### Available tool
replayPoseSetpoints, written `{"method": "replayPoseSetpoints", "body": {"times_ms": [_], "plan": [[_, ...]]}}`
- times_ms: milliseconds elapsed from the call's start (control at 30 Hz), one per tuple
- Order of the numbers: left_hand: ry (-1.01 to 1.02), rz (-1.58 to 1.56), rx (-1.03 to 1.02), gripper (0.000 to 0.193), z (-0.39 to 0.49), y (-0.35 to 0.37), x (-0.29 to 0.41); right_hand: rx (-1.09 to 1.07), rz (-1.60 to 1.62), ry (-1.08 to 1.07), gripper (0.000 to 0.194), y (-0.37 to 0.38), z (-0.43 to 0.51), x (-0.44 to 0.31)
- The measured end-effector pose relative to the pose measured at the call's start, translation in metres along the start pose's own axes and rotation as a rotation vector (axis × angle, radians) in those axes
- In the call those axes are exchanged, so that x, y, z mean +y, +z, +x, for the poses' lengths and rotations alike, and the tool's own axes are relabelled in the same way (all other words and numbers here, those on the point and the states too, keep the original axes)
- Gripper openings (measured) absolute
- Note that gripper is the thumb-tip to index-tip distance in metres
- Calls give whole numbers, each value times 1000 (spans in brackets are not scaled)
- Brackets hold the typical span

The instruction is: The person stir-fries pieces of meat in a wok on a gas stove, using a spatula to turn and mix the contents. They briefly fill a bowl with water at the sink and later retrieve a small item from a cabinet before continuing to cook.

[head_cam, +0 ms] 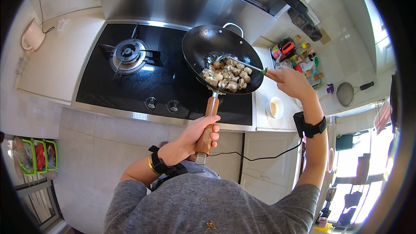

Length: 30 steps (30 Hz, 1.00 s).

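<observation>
My left hand [198, 135] is wrapped around the wooden handle [212, 105] of a black wok [208, 44]. The wok sits at the right side of the stove, and its burner is hidden beneath it. Browned chunks of food [229, 76], perhaps meat, lie in the lower right part of the wok. My right hand [291, 81] grips the wooden end of a metal spatula [248, 65] from the right. The spatula's blade rests inside the wok, at the upper left edge of the chunks.
The black glass hob [130, 78] has a bare gas burner [128, 53] at left. A white bowl [275, 108] stands on the right counter, near several bottles [302, 58]. A strainer [345, 94] lies farther right. A cable [260, 159] runs between my wrist straps. A pink kettle [34, 35] stands far left.
</observation>
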State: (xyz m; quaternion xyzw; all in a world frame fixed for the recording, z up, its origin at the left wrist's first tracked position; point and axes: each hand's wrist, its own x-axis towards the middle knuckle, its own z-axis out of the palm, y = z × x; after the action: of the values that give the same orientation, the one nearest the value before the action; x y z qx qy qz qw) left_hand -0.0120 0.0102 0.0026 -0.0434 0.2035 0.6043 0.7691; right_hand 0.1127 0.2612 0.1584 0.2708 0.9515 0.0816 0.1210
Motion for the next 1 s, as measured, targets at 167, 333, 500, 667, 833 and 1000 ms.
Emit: {"method": "replayPoseSetpoints", "body": {"times_ms": [167, 333, 500, 667, 833, 1000], "plan": [[0, 34, 26, 23, -4, 7, 4, 22, -145, 12, 37, 5, 13, 14], [-25, 50, 22, 28, -10, 10, 16, -115, 151, 138, 25, 5, 41, 51], [-60, 74, 38, 26, -19, 1, 31, -107, 561, 321, 37, 16, 50, 79], [-93, 191, 73, 33, -28, -8, 42, -231, 651, 430, 37, 5, 50, 102], [-98, 263, 89, 35, -35, -11, 52, -221, 700, 323, 36, 11, 53, 92], [-97, 240, 64, 36, -35, -12, 55, -115, 521, 41, 25, 16, 35, 53]]}}
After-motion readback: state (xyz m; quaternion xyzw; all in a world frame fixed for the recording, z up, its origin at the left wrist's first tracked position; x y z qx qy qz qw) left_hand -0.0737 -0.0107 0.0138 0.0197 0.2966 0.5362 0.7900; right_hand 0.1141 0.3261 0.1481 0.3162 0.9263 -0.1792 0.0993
